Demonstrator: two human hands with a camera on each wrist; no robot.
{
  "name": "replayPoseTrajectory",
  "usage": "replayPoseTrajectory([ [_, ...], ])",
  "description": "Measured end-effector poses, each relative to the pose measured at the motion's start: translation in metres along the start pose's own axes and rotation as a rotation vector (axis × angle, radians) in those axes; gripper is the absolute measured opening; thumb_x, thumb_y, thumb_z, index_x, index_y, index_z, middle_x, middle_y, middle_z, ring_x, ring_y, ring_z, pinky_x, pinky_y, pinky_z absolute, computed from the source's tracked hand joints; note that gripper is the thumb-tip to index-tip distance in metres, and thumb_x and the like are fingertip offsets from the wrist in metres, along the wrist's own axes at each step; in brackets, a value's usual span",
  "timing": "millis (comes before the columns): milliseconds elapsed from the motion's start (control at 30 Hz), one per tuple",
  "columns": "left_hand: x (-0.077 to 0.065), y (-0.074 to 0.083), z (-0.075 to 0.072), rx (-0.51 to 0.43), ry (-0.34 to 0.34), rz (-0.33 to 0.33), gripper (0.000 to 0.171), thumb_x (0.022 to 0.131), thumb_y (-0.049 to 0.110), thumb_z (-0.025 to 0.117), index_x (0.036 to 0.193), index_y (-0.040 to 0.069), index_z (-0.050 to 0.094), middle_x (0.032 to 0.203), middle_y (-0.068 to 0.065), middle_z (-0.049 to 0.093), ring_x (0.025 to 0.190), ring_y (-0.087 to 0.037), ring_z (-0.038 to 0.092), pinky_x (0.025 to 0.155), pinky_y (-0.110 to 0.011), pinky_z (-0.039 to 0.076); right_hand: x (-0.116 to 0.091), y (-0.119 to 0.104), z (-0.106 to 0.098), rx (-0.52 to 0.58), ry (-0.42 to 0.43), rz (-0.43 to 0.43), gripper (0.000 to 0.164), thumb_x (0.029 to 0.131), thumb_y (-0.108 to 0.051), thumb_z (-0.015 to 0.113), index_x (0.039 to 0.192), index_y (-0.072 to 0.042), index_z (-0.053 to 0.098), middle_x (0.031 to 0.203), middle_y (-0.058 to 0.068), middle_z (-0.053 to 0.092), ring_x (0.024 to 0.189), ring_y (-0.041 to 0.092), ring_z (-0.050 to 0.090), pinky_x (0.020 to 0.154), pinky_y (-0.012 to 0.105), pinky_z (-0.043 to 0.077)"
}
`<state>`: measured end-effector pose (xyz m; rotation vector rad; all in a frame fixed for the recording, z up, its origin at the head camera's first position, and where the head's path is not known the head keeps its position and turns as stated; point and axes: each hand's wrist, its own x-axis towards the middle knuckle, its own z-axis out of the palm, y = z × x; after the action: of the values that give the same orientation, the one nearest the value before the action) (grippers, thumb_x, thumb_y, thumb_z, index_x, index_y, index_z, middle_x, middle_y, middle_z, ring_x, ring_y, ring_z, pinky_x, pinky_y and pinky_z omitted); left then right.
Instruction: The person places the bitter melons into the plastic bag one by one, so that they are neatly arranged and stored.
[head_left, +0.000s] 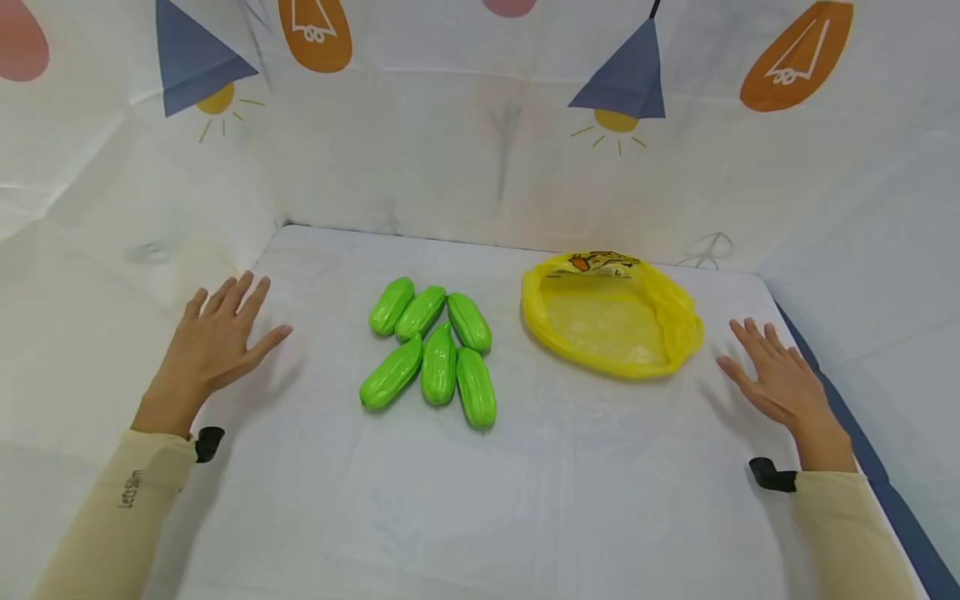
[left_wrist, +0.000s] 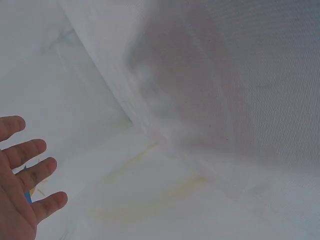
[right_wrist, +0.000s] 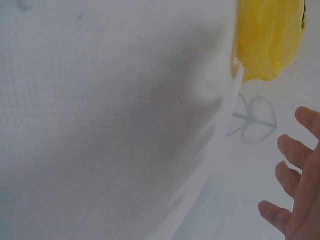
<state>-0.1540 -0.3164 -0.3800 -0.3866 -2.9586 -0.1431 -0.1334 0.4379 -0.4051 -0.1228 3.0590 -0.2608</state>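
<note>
In the head view, several glossy green cucumber-like vegetables lie in two loose rows on the white table, left of centre. To their right sits a yellow plastic bag, its mouth spread wide and its rim rolled into a low oval. My left hand hovers at the left side with fingers spread, touching none of the vegetables. On the far side, my right hand is held near the bag's right edge, fingers extended and apart from it. The right wrist view shows part of the yellow bag above the fingers.
A white cloth covers the table and hangs behind it as a backdrop printed with lamps and coloured shapes. Cloth walls close in at both sides. A dark blue strip runs along the right edge.
</note>
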Motion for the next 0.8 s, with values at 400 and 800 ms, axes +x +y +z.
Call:
replayPoseTrajectory([
  [400,0.0,0.005,0.002,-0.065,0.026,0.062,0.077,0.098,0.052,0.049,0.156,0.008,0.024,0.156,-0.025,0.029,0.142,-0.044,0.028,0.114,-0.063,0.021,0.01,-0.009,-0.002,0.003,-0.003,0.026,0.078,0.101,-0.055,0.035,0.158,-0.014,0.002,0.16,0.026,0.006,0.148,0.047,-0.001,0.111,0.073,0.009],
  [800,0.007,0.017,0.005,-0.151,0.026,0.123,0.076,0.098,0.046,0.054,0.156,0.007,0.024,0.157,-0.023,0.028,0.141,-0.044,0.029,0.113,-0.06,0.024,0.026,-0.015,0.001,0.037,-0.025,0.068,0.08,0.101,-0.058,0.034,0.158,-0.01,0.003,0.158,0.031,0.012,0.144,0.053,0.01,0.104,0.079,0.014],
])
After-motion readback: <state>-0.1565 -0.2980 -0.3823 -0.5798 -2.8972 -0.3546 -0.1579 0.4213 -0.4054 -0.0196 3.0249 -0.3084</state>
